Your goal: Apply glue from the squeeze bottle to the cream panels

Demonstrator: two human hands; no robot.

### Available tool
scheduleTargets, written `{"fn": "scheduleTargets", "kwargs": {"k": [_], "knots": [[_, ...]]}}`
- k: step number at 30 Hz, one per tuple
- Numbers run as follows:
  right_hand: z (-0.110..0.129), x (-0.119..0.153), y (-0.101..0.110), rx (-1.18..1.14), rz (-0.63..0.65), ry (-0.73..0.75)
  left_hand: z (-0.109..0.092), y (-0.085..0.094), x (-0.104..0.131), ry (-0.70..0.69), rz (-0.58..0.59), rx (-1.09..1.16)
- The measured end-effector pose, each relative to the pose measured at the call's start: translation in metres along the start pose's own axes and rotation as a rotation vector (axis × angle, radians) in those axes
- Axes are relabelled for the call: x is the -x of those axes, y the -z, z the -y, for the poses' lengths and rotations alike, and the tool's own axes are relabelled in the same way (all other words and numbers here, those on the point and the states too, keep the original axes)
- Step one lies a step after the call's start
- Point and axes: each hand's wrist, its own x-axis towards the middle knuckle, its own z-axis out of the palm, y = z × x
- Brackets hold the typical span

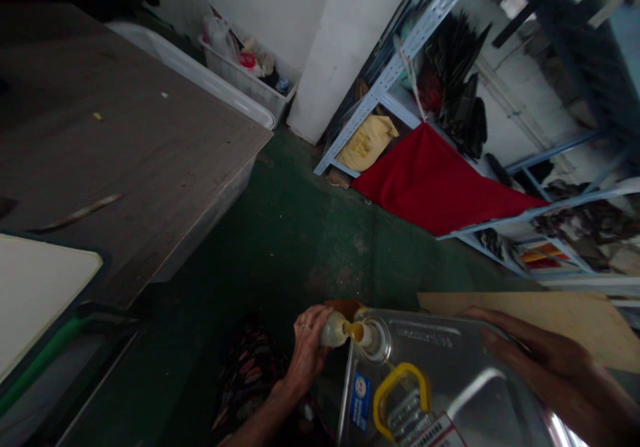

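Note:
My left hand (304, 352) is closed around a small translucent plastic bottle (331, 330), whose narrow neck points to the right. That neck meets the spout (367, 336) of a large silver metal can (465, 360), with yellowish liquid where the two mouths come together. The can lies tilted, its top face towards me, showing a yellow carrying handle (379, 404) and a blue label (360, 400). My right hand (545, 360) grips the can's far right side, the fingers partly hidden and a little blurred.
A wooden-topped table (150, 140) stands at the left, with a pale board (40, 294) near me. A blue metal rack (400, 67) with a red cloth (440, 180) is on the right. A plastic bin (240, 74) sits by the wall. Plywood (595, 327) lies behind the can.

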Motion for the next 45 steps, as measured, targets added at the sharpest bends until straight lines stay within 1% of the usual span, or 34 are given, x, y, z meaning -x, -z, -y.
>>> {"fn": "scheduleTargets", "kwargs": {"k": [3, 8, 17, 21, 25, 27, 30, 34, 38, 39, 43, 45], "knots": [[-0.002, 0.0, 0.0, -0.018, 0.003, 0.025, -0.001, 0.001, -0.001, -0.006, -0.004, -0.002], [0.001, 0.0, 0.0, -0.009, 0.026, -0.019, 0.001, -0.001, 0.0, -0.041, -0.024, -0.025], [0.003, 0.001, 0.0, -0.002, 0.064, -0.066, 0.008, -0.004, 0.002, -0.036, -0.044, -0.041], [0.003, 0.002, -0.001, 0.021, 0.051, -0.029, 0.008, -0.003, 0.001, -0.049, -0.038, -0.042], [-0.008, -0.002, 0.0, 0.04, 0.052, 0.015, 0.008, -0.004, 0.001, -0.042, -0.046, -0.046], [-0.014, -0.006, 0.002, 0.06, 0.101, 0.057, 0.009, -0.005, 0.002, -0.044, -0.044, -0.047], [-0.02, -0.01, 0.005, 0.078, 0.163, 0.08, 0.01, -0.007, 0.003, -0.048, -0.041, -0.049], [-0.014, -0.007, 0.004, 0.079, 0.149, 0.102, 0.011, -0.007, 0.004, -0.046, -0.042, -0.055], [-0.01, -0.004, 0.001, 0.075, 0.072, 0.068, 0.011, -0.006, 0.002, -0.047, -0.037, -0.055], [-0.01, -0.004, 0.002, 0.08, 0.076, 0.064, 0.011, -0.006, 0.002, -0.048, -0.037, -0.054], [-0.017, -0.01, 0.005, 0.093, 0.192, 0.096, 0.01, -0.005, 0.001, -0.044, -0.036, -0.052], [-0.018, -0.01, 0.004, 0.097, 0.191, 0.087, 0.009, -0.005, 0.002, -0.042, -0.038, -0.052]]}}
